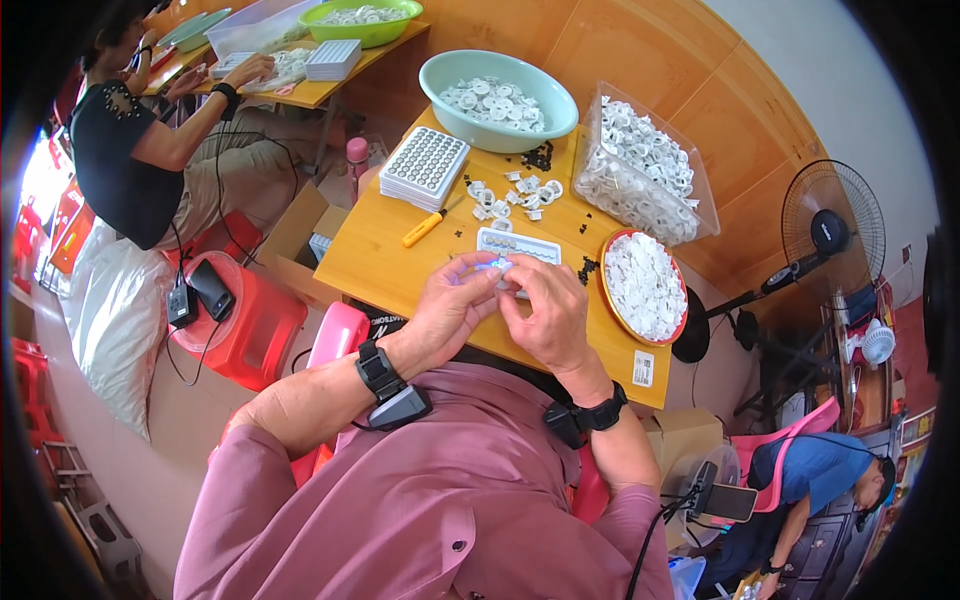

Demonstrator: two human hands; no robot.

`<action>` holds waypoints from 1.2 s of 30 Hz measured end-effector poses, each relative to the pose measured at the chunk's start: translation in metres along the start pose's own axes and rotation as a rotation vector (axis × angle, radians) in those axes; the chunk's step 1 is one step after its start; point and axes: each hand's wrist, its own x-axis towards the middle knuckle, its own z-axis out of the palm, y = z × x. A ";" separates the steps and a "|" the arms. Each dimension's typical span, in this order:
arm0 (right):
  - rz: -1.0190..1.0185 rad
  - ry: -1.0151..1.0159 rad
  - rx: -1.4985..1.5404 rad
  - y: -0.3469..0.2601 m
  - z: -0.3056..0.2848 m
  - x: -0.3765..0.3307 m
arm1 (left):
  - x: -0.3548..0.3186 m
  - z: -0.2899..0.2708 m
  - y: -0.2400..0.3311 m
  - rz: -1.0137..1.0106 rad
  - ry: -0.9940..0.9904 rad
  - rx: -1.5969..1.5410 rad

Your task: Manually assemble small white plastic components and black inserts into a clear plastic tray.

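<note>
My left hand (448,308) and my right hand (550,312) meet over the near edge of the wooden table (385,262). Both are closed, fingertips pinching a small white plastic part (500,265) that looks bluish where they touch it. Fingers cover much of its shape. Just beyond lies a white slotted tray (545,250), partly hidden by my hands, with a few round pieces in its far row. Farther back is a loose group of white plastic parts (497,204). A screwdriver with a yellow handle (424,230) rests to the left.
Stacked trays (424,165) hold round pieces. Around the table stand a pale green basin (440,88), a clear bin (700,200) and a red-rimmed bowl (607,290), all with white parts. Small black pieces (588,270) lie scattered. A fan (830,232) stands right; co-workers sit left and lower right.
</note>
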 end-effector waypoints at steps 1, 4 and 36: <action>-0.006 0.003 -0.010 0.000 0.000 0.000 | 0.000 0.000 0.000 0.000 0.000 0.000; -0.010 -0.019 -0.002 0.001 -0.002 0.001 | 0.001 0.000 0.000 -0.008 0.002 0.009; -0.058 -0.085 0.040 -0.002 -0.020 0.010 | 0.001 -0.004 0.000 -0.090 -0.114 0.045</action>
